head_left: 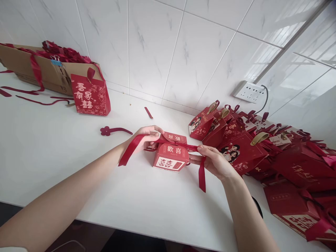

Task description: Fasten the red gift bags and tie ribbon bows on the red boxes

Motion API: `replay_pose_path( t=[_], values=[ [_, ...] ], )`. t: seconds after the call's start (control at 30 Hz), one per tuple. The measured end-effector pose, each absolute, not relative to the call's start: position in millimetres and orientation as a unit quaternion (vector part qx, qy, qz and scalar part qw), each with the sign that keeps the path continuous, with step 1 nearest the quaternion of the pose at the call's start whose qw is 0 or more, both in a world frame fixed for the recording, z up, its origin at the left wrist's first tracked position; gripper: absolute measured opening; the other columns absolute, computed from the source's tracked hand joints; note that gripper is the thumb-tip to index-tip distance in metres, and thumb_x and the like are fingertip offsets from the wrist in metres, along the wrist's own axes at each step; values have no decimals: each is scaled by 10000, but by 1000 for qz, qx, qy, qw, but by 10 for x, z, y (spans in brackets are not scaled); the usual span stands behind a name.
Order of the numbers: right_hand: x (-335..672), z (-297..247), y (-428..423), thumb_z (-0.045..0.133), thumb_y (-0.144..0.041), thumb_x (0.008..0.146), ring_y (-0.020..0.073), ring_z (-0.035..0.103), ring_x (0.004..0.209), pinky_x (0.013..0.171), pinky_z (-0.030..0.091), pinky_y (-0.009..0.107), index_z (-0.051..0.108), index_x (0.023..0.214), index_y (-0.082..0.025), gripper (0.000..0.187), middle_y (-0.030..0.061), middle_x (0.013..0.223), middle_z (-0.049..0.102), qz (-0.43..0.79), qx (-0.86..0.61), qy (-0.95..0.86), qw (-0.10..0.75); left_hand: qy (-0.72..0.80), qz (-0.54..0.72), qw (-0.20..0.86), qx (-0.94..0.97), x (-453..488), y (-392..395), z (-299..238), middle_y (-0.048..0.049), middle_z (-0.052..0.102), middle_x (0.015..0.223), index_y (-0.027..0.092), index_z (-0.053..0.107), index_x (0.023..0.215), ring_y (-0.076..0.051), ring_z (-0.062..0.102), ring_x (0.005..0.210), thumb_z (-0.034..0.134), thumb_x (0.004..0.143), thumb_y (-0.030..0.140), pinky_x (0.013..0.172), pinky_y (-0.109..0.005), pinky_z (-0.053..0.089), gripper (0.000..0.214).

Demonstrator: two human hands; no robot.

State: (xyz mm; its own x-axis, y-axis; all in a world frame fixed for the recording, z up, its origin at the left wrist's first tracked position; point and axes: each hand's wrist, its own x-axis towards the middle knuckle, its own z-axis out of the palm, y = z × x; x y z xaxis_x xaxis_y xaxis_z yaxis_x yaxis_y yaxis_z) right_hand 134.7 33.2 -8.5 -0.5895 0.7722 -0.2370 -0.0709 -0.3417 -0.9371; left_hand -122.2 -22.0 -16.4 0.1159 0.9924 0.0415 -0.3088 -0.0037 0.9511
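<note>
A small red gift box [170,155] with white and gold characters sits upright on the white table. Across its top runs a dark red ribbon [131,148], crossed at the middle of the lid. My left hand [149,135] pinches the ribbon at the box's left side, its loose end hanging over the wrist. On the right, my right hand [214,159] grips the other side of the ribbon, and that tail dangles below the fingers. Some fingers of both hands are partly hidden beside the box.
Many red gift boxes [244,150] are heaped at the right. A cardboard box [52,75] full of ribbon stands at the far left, beside a red handled box [90,94]. A flower-ended strap [112,131] and a power strip [249,91] are also there.
</note>
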Motion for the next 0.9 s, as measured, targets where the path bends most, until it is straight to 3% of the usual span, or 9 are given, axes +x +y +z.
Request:
replay_pose_path(
  t=[0.17,0.23,0.37,0.57,0.67,0.77,0.9],
  values=[
    [1377,-122,390,727,-286,692,208,632,869,764,524,374,571,602,-151,225,36,767,640,732,-361,-514,266,405,498,591,488,-1348,-177,-187,65,392,507,164,627,808,-80,437,403,723,654,247,414,-221,330,200],
    [1388,-136,414,731,-292,678,172,604,812,711,507,309,583,592,-151,222,15,711,596,705,-382,-535,266,415,493,580,498,-1391,-156,-195,65,379,508,167,625,784,-70,416,392,729,654,248,386,-203,293,185],
    [1414,-156,443,712,-282,668,93,484,614,558,384,210,576,558,-145,222,-11,609,521,638,-417,-593,258,425,470,575,518,-1398,-155,-186,33,447,547,155,594,697,-51,386,425,729,658,246,363,-165,219,167],
    [1457,-135,392,602,-385,790,108,491,577,610,374,256,524,587,-159,314,-19,590,499,606,-373,-683,166,405,399,593,570,-1478,-236,-93,-30,576,650,158,592,715,-125,534,561,686,669,222,493,-222,417,123],
    [1416,-112,338,492,-486,854,114,509,576,615,384,269,562,687,-154,378,6,657,553,575,-361,-718,157,411,308,604,610,-1692,-271,4,-82,651,781,177,654,850,-189,594,655,684,595,159,573,-280,480,257],
    [1343,-114,300,439,-540,867,120,524,573,603,392,273,540,718,-164,417,14,695,576,566,-369,-711,196,507,283,534,614,-1870,-273,58,-69,669,953,216,673,896,-229,619,835,643,556,131,672,-291,502,352],
    [1301,-133,290,522,-483,846,105,473,544,568,352,251,497,616,-172,388,-16,564,506,562,-373,-698,238,636,432,360,529,-1842,-217,20,-45,664,943,197,634,812,-240,587,979,500,586,150,750,-314,487,267]
  ],
)
